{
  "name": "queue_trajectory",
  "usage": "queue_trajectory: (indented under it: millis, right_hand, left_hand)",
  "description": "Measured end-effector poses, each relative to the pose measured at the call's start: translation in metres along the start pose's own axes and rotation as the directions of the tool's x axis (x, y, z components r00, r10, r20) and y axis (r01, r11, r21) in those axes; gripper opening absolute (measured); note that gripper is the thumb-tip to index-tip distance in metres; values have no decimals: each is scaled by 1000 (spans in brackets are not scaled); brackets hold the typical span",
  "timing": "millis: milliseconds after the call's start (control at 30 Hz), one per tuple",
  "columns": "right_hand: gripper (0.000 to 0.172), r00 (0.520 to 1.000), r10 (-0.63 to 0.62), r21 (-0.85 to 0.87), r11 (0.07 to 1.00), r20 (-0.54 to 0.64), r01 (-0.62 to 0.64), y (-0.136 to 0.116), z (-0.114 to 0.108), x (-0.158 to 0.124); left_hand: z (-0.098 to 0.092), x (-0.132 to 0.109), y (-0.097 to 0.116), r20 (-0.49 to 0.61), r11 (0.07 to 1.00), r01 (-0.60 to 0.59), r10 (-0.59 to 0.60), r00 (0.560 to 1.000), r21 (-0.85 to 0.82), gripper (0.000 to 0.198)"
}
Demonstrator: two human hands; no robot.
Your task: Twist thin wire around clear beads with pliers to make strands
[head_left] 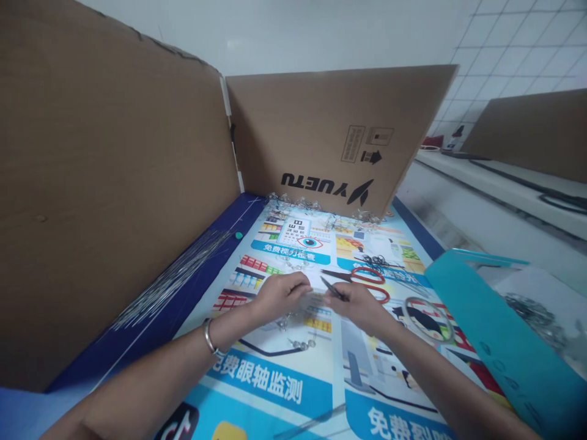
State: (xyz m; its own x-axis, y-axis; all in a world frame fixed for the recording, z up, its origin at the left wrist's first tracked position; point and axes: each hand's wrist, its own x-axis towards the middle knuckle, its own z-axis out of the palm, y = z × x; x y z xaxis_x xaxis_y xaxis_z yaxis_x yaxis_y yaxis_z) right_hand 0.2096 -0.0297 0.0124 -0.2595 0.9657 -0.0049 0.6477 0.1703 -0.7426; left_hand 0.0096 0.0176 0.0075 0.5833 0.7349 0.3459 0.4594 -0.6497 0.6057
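Observation:
My left hand (285, 294) is closed in a pinch over the printed sheet, and what sits between its fingertips is too small to make out. My right hand (360, 307) grips a dark pointed tool (331, 286) whose tip points up and left; its kind is unclear. Only a narrow gap parts the two hands. Scissors with red handles (369, 276) lie just beyond my right hand, their dark blades to the left. Wired clear bead pieces (302, 345) rest on the sheet below the hands.
Straight thin wires (177, 275) lie in a bundle at left. A wire coil (430, 319) sits right, beside a teal box (486, 330) with clear pieces (534, 315). Tangled black wire (378, 263) lies behind the scissors. Cardboard panels (293, 134) stand left and behind.

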Motion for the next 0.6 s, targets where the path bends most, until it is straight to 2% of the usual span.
queue_trajectory:
  millis: [167,300,400,500,600]
  right_hand:
    - [24,997,21,263,965,-77,0,-2,21,2]
    - [24,996,13,325,946,-88,17,-2,28,0]
    - [28,995,9,267,964,-103,19,-4,26,-3]
    - [30,992,6,117,993,-126,8,-7,23,-5]
    - [31,987,-47,-65,997,-153,38,-7,24,-6]
  left_hand:
    - [7,-5,7,61,999,10,-12,998,34,15]
    - [6,-5,11,93,996,34,-26,995,-78,16]
    - [0,-2,11,156,989,59,-38,987,-134,21]
    - [-7,0,6,192,994,81,-65,979,-74,21]
    - [-13,-2,0,254,999,31,-34,967,14,13]
